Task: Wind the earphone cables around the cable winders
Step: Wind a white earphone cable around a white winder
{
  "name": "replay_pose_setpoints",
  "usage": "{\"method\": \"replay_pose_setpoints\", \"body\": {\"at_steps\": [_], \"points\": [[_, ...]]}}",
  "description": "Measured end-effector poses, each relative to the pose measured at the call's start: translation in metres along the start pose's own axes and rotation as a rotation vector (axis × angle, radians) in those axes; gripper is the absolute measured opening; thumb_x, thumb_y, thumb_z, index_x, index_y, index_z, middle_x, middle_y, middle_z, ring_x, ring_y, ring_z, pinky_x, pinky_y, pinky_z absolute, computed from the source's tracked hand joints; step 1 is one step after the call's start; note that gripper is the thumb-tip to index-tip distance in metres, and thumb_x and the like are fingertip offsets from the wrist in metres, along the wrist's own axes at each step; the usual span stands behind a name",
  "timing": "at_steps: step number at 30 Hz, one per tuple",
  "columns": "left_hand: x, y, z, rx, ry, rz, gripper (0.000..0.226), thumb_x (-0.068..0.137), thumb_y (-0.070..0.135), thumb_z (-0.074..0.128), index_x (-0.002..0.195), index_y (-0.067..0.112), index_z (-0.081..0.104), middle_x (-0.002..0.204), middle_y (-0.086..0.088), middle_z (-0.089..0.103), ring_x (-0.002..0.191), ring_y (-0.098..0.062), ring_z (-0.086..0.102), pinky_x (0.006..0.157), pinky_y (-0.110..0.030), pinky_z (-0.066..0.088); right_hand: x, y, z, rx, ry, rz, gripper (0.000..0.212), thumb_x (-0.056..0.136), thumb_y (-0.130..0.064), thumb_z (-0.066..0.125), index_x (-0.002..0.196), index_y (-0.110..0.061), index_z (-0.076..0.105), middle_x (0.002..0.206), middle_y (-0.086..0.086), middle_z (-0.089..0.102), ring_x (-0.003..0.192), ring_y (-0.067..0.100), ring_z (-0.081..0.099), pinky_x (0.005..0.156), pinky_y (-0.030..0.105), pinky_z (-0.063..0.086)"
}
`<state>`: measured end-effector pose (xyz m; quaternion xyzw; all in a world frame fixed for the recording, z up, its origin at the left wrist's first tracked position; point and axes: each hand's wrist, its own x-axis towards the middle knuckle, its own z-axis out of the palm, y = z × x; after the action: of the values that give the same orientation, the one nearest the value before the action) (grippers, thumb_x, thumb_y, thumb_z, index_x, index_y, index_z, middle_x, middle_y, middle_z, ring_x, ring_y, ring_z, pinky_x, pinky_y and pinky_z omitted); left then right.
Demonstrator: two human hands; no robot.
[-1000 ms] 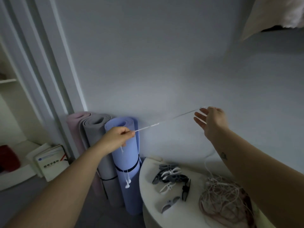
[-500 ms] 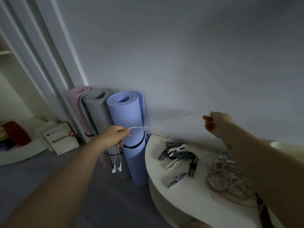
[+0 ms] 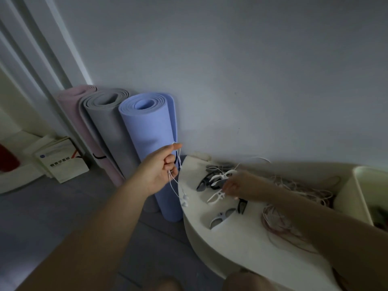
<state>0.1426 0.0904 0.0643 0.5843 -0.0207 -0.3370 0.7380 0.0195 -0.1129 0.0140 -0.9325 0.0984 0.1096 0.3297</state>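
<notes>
The left hand (image 3: 160, 168) pinches the earphone cable (image 3: 178, 157) just off the table's (image 3: 210, 244) left edge so it hangs free, while the right hand (image 3: 233, 186) reaches among the cable winders (image 3: 216, 196), its grip possibly closing but lost in blur.

White earphone cable (image 3: 172, 181): pinched in left hand (image 3: 159, 171) at frame centre, strands hanging slack, two earbuds (image 3: 184, 200) dangling at the low end. Cable winders (image 3: 218, 181): loose cluster right of centre, dark and white mixed. One white winder (image 3: 216, 196) and one grey winder (image 3: 220, 218) lie apart just below it. Tangled cable pile (image 3: 281, 221), whitish-pink, lower right.
</notes>
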Motion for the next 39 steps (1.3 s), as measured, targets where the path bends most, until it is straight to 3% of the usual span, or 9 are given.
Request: {"method": "replay_pose_setpoints", "body": {"at_steps": [4,11,14,17,24,28,32,36,39], "points": [[0.001,-0.006,0.004,-0.008,-0.036,-0.019,0.019,0.100,0.026,0.048,0.098,0.020,0.066,0.055,0.009,0.032,0.040,-0.004,0.027,0.055,-0.017,0.039,-0.005,0.000,0.036,-0.258,-0.179,-0.053,0.031,0.087,-0.013,0.061,0.118,-0.012,0.064,0.121,0.004,0.063,0.111,0.017,0.057,0.097,0.023,0.042],[-0.003,-0.002,0.006,0.058,-0.027,0.005,0.021,0.101,0.025,0.047,0.097,0.020,0.067,0.055,0.009,0.033,0.042,-0.004,0.028,0.060,-0.020,0.038,-0.003,0.003,0.059,-0.484,-0.170,-0.054,0.025,0.090,-0.026,0.060,0.112,-0.015,0.067,0.115,0.004,0.063,0.109,0.019,0.055,0.087,0.030,0.047],[-0.008,0.003,0.007,0.091,-0.026,0.030,0.022,0.102,0.024,0.045,0.098,0.020,0.067,0.054,0.009,0.033,0.042,-0.004,0.027,0.061,-0.019,0.035,-0.005,0.003,0.050,-0.374,-0.167,-0.093,0.015,0.090,-0.030,0.061,0.094,-0.016,0.066,0.099,0.003,0.064,0.091,0.014,0.055,0.075,0.019,0.043],[-0.014,0.012,0.013,0.115,-0.058,0.060,0.023,0.102,0.024,0.045,0.099,0.019,0.067,0.053,0.010,0.035,0.042,-0.004,0.028,0.059,-0.018,0.035,-0.010,-0.006,0.021,-0.085,0.019,-0.058,0.021,0.085,-0.027,0.067,0.098,-0.011,0.064,0.093,0.003,0.065,0.078,0.008,0.054,0.065,0.015,0.040],[-0.035,0.046,0.045,0.397,-0.179,0.259,0.024,0.102,0.022,0.044,0.101,0.017,0.067,0.054,0.010,0.033,0.045,-0.005,0.026,0.052,-0.016,0.032,-0.038,-0.073,-0.068,1.016,0.352,-0.177,0.022,0.080,-0.010,0.069,0.095,-0.003,0.054,0.081,0.013,0.059,0.069,0.016,0.064,0.070,0.027,0.056],[-0.052,0.077,0.071,0.609,-0.225,0.418,0.025,0.102,0.024,0.045,0.096,0.023,0.069,0.051,0.014,0.036,0.045,-0.003,0.030,0.051,-0.014,0.033,-0.061,-0.118,-0.110,0.998,0.431,-0.367,0.041,0.069,-0.031,0.065,0.091,0.002,0.058,0.089,0.013,0.061,0.088,0.019,0.060,0.084,0.034,0.051],[-0.075,0.108,0.094,0.663,-0.252,0.542,0.022,0.102,0.020,0.044,0.096,0.019,0.065,0.052,0.015,0.038,0.045,-0.001,0.034,0.058,-0.017,0.038,-0.078,-0.141,-0.130,0.932,0.340,-0.397,0.036,0.094,-0.030,0.048,0.112,0.000,0.057,0.110,0.011,0.067,0.104,0.023,0.065,0.097,0.036,0.047],[-0.095,0.128,0.108,0.695,-0.263,0.640,0.026,0.102,0.021,0.044,0.089,0.024,0.066,0.050,0.018,0.042,0.045,-0.001,0.038,0.061,-0.021,0.037,-0.098,-0.154,-0.143,0.895,0.312,-0.444,0.020,0.099,-0.026,0.042,0.102,-0.010,0.054,0.108,0.014,0.065,0.082,0.026,0.066,0.087,0.041,0.053],[-0.105,0.135,0.111,0.700,-0.258,0.671,0.028,0.102,0.020,0.043,0.091,0.026,0.068,0.051,0.018,0.041,0.045,-0.001,0.038,0.061,-0.021,0.037,-0.113,-0.160,-0.152,0.872,0.333,-0.444,0.016,0.098,-0.024,0.045,0.093,-0.011,0.052,0.090,0.011,0.064,0.059,0.015,0.048,0.060,0.030,0.049]]}}
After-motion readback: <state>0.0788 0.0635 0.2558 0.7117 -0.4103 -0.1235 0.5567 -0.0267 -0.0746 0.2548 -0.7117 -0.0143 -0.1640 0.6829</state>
